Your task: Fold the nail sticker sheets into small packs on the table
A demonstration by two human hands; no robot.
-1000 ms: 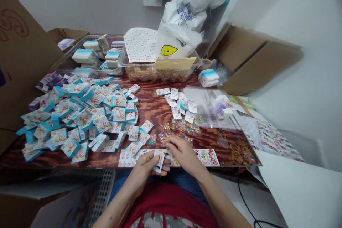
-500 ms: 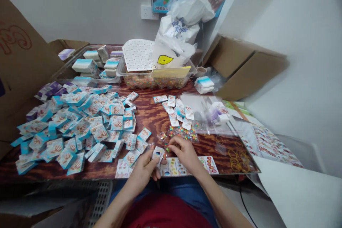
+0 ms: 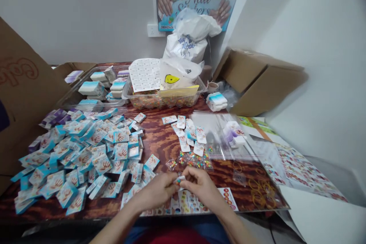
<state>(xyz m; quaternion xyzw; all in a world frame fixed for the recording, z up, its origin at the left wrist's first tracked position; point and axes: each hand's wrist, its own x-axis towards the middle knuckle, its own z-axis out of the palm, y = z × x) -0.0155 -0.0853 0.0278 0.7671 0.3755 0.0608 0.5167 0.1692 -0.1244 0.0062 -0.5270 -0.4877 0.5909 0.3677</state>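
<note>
My left hand [image 3: 158, 191] is closed around a small white and blue box [image 3: 180, 178], mostly covered by the fingers. Pressed close to the same box, the fingers of my right hand [image 3: 202, 187] are pinched together; whether they also hold something small is hidden. Beneath both hands lies a sheet of colourful stickers [image 3: 187, 203] along the table's front edge. Just beyond the fingers are clear bags of small multicoloured pieces [image 3: 197, 160] and several white cards [image 3: 184, 143]. To the left spreads a large heap of small light-blue boxes [image 3: 97, 156] printed with hands.
Yellow rubber bands [image 3: 261, 192] lie at the right front corner. Clear plastic sleeves [image 3: 217, 133] sit behind them. A clear tub [image 3: 137, 101] of coloured pieces stands at the back. Cardboard boxes rise at the left [image 3: 25, 72] and right [image 3: 260, 80].
My right hand has moved in against the small box, and both hands now meet at it. The box has turned so less of its face shows. The camera view has tilted up slightly.
</note>
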